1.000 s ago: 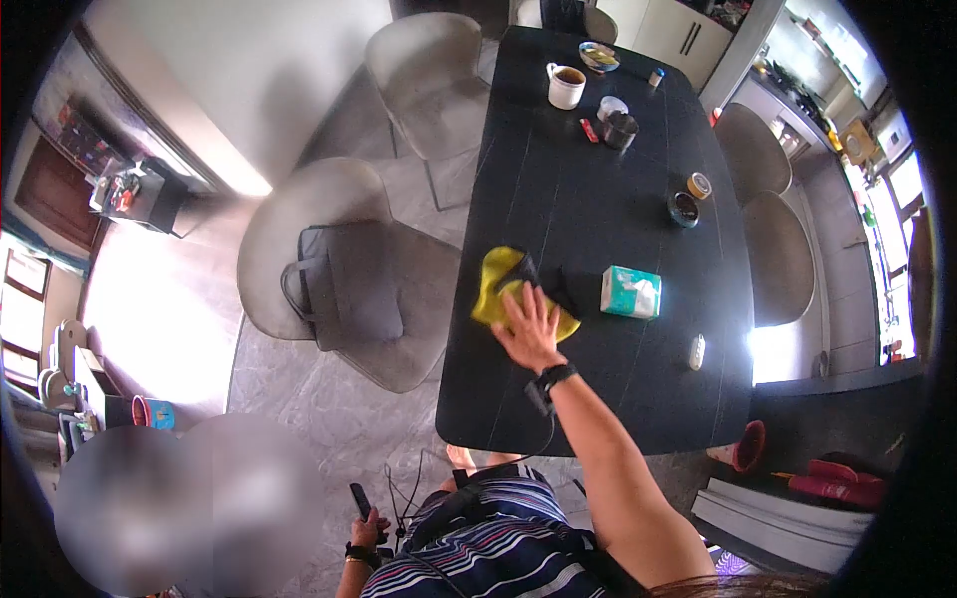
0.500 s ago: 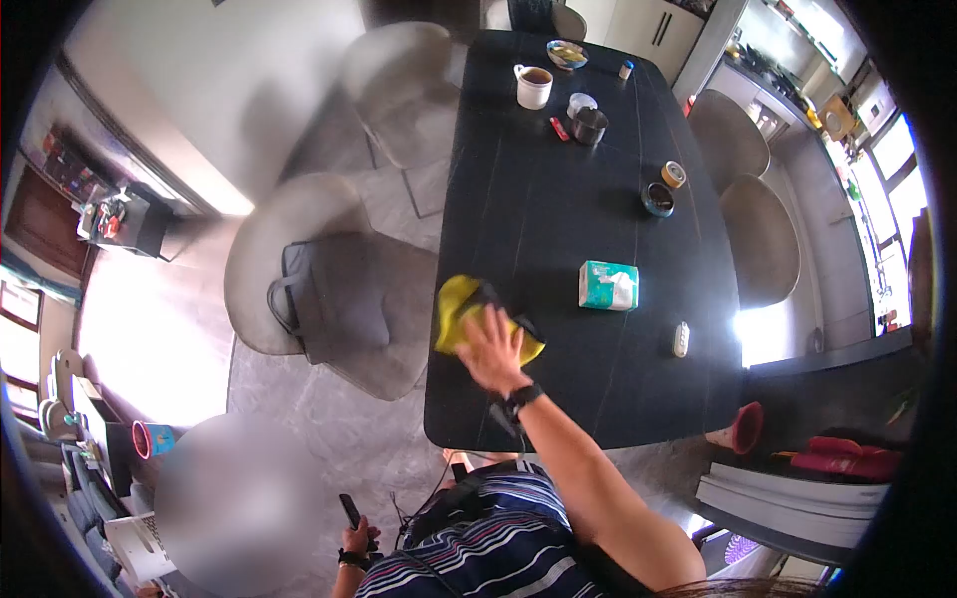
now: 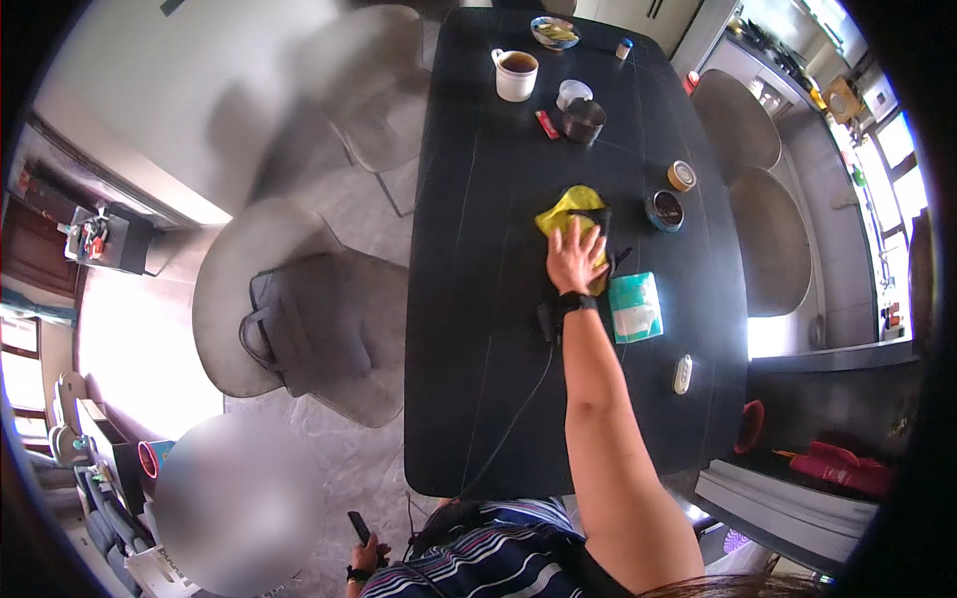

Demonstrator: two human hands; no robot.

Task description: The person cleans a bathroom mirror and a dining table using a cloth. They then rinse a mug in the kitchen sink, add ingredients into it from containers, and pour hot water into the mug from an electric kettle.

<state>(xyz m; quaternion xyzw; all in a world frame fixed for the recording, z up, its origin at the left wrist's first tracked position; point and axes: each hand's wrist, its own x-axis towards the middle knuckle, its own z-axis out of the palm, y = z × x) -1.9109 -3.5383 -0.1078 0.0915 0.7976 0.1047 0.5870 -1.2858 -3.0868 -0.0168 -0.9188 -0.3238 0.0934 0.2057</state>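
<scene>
My right hand [image 3: 576, 257] lies flat with its fingers spread on a yellow cloth [image 3: 575, 206] with black parts, on the black table [image 3: 478, 399]. A black band circles that wrist, and a thin cable runs from beside it to the near edge. Just right of the cloth is a green-and-white tissue pack [image 3: 636, 307], slightly turned. Down at the lower left, beside the striped clothing, my left hand [image 3: 369, 554] is closed around a slim black device [image 3: 358, 526]. A white oblong object [image 3: 683, 374] lies nearer the right edge.
Farther up the table stand a white mug [image 3: 514, 78], a bowl [image 3: 554, 33], a dark metal cup [image 3: 583, 121], a red packet [image 3: 546, 125] and a dark-filled jar [image 3: 665, 211]. A chair [image 3: 249, 249] holding a dark bag [image 3: 314, 324] is on the left; more chairs line both sides.
My right hand and the yellow cloth have moved from near the left edge, farther up and rightward across the table. The tissue pack has turned. My left hand still holds the black device.
</scene>
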